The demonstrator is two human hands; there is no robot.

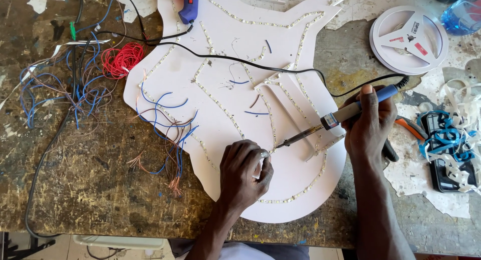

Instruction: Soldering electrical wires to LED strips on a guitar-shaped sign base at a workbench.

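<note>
I saw my right hand [370,123] wrapped around a soldering iron [345,113], fingers closed on its grey and blue handle, the dark metal tip slanting down to the left onto the white board [235,104]. My left hand [245,172] rested on the board just beside that tip, its fingers pinched together on something small and pale at the point where the tip met the strip; I could not tell what it was. The board was a large white cut-out with curved edges, lying flat on the scarred brown table [90,190] and covering most of its middle. Thin lines of LED strip [220,109] traced its outline and ran across its face. Loose blue and copper wires [168,132] trailed over the board's left edge, and more blue wire lay tangled farther left beside a red coil [122,59]. A black cable [250,65] ran across the board toward the iron's handle. At the top edge sat a blue glue gun [189,4]. To the upper right, off the board, lay a round white reel [409,39] with a small red patch and a printed label on its spokes. At the far right a dark phone [448,157] lay under curls of white and blue offcuts [458,139], with orange-handled pliers [407,127] just behind my right hand.
</note>
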